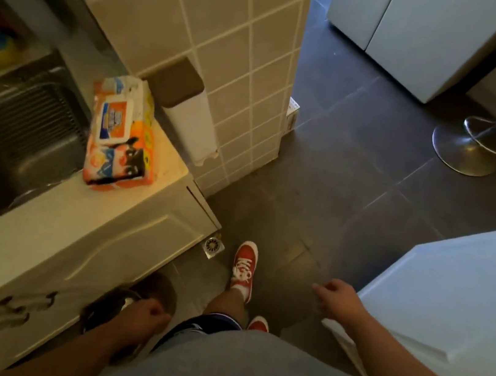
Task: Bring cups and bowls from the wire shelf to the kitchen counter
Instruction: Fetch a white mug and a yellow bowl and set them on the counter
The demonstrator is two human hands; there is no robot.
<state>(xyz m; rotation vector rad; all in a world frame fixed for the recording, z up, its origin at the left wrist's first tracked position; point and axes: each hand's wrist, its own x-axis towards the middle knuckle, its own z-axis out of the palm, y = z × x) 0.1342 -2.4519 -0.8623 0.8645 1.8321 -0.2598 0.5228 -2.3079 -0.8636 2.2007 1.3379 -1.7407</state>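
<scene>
The left hand (143, 317) grips blurred dark bowls (140, 294), low at near left beside the counter (51, 223) front. The right hand (336, 301) hangs loose and empty over the floor (339, 169), near right.

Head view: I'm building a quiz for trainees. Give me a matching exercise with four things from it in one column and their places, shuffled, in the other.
Things:
1. wipes pack
2. stool
3. floor drain
4. sink

Places:
A. set into the counter, far left
B. on the floor at the cabinet's corner
C. on the counter beside the sink
D. on the dark floor, upper right

Pairs: 1-C, 2-D, 3-B, 4-A
</scene>
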